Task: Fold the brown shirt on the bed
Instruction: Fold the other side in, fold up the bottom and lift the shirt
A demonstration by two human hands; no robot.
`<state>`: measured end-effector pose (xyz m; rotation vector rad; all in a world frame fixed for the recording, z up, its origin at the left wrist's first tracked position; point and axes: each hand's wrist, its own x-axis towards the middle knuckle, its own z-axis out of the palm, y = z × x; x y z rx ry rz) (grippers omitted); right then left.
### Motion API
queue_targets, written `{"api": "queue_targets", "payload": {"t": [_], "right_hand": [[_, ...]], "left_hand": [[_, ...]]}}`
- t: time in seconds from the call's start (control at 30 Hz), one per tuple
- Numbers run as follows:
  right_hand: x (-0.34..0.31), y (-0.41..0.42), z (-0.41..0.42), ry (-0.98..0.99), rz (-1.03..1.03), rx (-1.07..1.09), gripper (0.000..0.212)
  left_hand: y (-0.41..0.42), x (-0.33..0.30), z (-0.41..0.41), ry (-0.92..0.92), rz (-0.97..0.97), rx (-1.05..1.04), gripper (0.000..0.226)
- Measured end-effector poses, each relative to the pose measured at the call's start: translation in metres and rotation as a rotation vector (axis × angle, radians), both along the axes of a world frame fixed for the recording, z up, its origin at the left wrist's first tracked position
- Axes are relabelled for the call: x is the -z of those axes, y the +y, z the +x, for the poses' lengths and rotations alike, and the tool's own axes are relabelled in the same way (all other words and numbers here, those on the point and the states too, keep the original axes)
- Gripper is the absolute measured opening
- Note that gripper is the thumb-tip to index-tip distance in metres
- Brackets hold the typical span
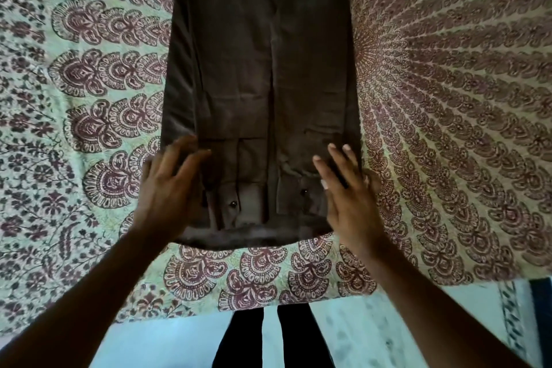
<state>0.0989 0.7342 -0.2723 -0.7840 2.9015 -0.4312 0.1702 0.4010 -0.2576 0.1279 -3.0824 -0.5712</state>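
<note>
Patterned green-and-maroon paisley bedspread [98,75] covered the bed, where a dark brown button-up cotton shirt [263,75] lay flat as a long narrow strip, both sides folded inward to meet along its middle. 2 sleeve cuffs with buttons rested near its closest edge. The person's left hand [167,188] and right hand [349,197] sat at that end's 2 corners, fingers spread and released, gripping nothing. Pale tiled floor [373,334] showed below.
</note>
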Motion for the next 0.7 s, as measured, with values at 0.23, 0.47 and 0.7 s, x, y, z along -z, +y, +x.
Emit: {"api": "queue_targets", "payload": {"t": [0.23, 0.47, 0.7], "right_hand": [[-0.004, 0.075, -0.045, 0.087, 0.321, -0.430, 0.076], [-0.007, 0.070, -0.069, 0.216, 0.459, -0.656, 0.086], [-0.004, 0.035, -0.070, 0.094, 0.316, -0.763, 0.068]], "left_hand": [[-0.080, 0.005, 0.024, -0.223, -0.178, 0.401, 0.108], [-0.074, 0.001, 0.001, -0.188, -0.267, 0.563, 0.107], [-0.049, 0.013, -0.010, -0.130, -0.276, 0.595, 0.076]]}}
